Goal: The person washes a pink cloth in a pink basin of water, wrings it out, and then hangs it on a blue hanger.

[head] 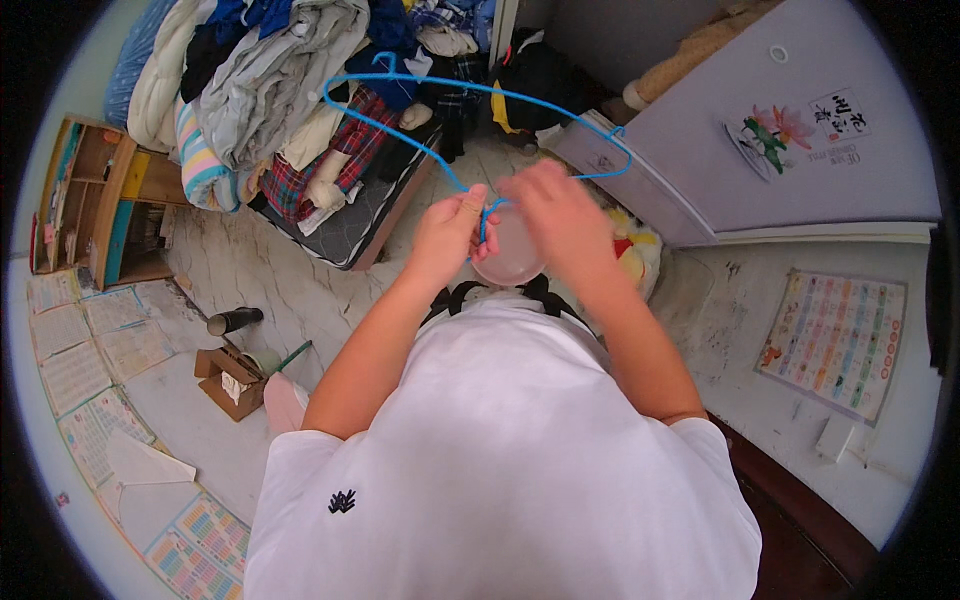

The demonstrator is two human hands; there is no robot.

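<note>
A blue clothes hanger [525, 91] spans the space before me, its hook end towards my body. My left hand [450, 232] grips the hanger near the base of its hook, thumb on top. My right hand [559, 214] is blurred and lies just right of the hook, over the hanger's lower bar; whether it holds anything cannot be told. Below and between the hands shows a round translucent pinkish thing [510, 251], perhaps a balloon or a bowl, partly hidden by the right hand.
A bed [337, 240] heaped with clothes and bedding [262, 82] stands at upper left. A wooden shelf [112, 187] is at the far left, an open cardboard box [232, 382] on the floor. At the right are a lilac door panel [720, 97] and a wall chart [832, 345].
</note>
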